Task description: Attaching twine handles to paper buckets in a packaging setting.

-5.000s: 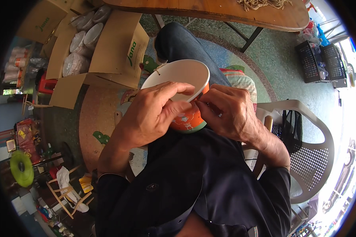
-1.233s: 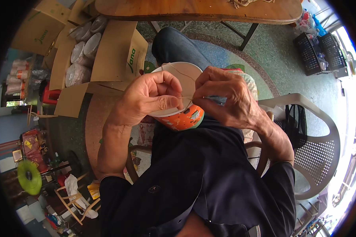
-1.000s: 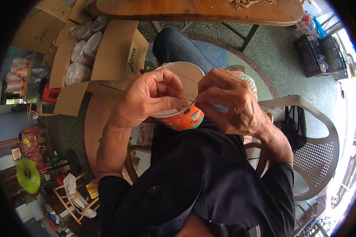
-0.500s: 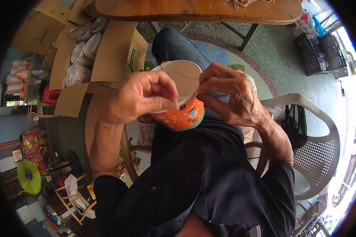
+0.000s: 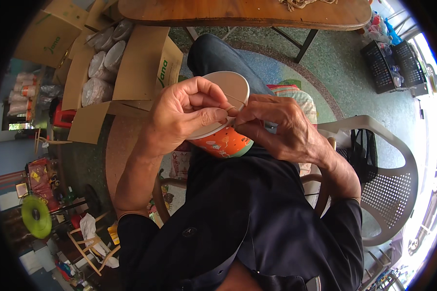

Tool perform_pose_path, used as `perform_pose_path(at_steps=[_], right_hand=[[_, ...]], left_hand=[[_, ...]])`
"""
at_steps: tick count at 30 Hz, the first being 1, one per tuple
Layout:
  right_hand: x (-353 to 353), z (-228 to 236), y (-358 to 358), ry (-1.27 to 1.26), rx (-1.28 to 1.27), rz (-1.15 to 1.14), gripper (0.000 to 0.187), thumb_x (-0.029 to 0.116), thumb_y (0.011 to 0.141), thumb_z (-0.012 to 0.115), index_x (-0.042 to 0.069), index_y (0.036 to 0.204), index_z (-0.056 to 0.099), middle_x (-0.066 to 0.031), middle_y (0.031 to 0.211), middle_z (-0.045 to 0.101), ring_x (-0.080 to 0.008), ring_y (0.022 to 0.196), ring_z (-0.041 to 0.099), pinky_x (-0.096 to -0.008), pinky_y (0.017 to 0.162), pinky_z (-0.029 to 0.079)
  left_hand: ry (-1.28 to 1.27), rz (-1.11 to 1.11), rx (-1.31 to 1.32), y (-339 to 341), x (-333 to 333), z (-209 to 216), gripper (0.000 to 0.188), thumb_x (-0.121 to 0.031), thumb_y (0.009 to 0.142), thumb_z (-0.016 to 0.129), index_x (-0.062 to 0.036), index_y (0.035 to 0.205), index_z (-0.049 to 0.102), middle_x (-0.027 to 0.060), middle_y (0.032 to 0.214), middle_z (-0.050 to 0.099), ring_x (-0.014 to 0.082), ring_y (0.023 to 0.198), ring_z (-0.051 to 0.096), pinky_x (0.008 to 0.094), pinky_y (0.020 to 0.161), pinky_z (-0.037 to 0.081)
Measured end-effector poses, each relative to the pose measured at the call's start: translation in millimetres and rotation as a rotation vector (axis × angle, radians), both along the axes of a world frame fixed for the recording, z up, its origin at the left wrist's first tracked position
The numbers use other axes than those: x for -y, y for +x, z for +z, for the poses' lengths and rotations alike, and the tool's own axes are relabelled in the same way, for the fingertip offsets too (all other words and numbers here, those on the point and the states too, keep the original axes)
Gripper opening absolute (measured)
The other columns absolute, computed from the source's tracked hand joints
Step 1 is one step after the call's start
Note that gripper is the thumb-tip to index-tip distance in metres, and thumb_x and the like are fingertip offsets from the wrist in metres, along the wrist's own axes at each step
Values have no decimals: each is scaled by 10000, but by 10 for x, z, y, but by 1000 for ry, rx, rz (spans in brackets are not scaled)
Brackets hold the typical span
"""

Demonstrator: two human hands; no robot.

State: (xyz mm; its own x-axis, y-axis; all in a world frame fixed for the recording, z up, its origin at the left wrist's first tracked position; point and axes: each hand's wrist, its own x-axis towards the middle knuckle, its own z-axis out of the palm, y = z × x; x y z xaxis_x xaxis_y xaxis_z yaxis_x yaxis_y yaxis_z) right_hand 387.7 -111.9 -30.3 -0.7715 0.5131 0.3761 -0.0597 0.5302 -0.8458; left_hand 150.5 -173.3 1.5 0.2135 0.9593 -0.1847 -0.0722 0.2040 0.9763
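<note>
An orange paper tub (image 5: 222, 144) with a green band at its base and a white inside rests at my lap, tilted. A thin tan string (image 5: 235, 99) runs over its open mouth. My left hand (image 5: 185, 112) is closed in a pinch on the string, above the near part of the rim. Close beside it, nearly touching, my right hand (image 5: 285, 127) also pinches the string, its fingertips at the rim's right side. The exact ends of the string are hidden by my fingers.
A wooden table (image 5: 247, 15) stands ahead, with a bundle of cord (image 5: 303, 4) on it. At left, an open cardboard box (image 5: 141, 63) holds several stacks of wrapped tubs (image 5: 97, 92). A plastic chair (image 5: 386, 194) stands at right, with black crates (image 5: 383, 65) beyond.
My hands have come together above the near rim, the left moving right and up. The string is now drawn between their fingertips, and the tub has shifted and turned slightly.
</note>
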Motion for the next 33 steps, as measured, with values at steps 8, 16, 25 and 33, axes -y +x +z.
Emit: perform_pose_path(at_steps=[8, 16, 25, 33], right_hand=[[22, -17, 19, -31, 9, -89, 107, 54, 915, 725, -8, 1001, 710, -163, 857, 727, -337, 793, 717, -415, 709, 558], [-16, -16, 56, -115, -19, -57, 167, 106, 988, 671, -12, 1098, 715, -162, 941, 760, -302, 856, 744, -384, 751, 572], [-33, 39, 68, -319, 102, -116, 174, 132, 1009, 692, -5, 1105, 739, -65, 930, 751, -112, 804, 652, -292, 750, 534], [-17, -19, 26, -407, 87, -122, 166, 132, 956, 754, -33, 976, 740, -85, 802, 743, -89, 755, 683, -273, 687, 549]], left_hand=[[80, 18, -159, 159, 127, -88, 266, 3, 929, 770, 37, 1166, 653, 111, 1047, 767, 120, 991, 718, 270, 928, 579], [126, 120, -226, 184, 102, -109, 162, -18, 925, 785, 43, 1061, 721, 91, 979, 776, 109, 915, 724, 256, 851, 594], [63, 133, -61, 117, 88, -191, 145, -32, 930, 791, 40, 1036, 721, 100, 948, 772, 105, 887, 721, 248, 832, 592], [189, 224, -182, 205, 116, -205, 135, -22, 941, 778, -4, 975, 648, 60, 889, 751, 80, 855, 706, 246, 792, 580]])
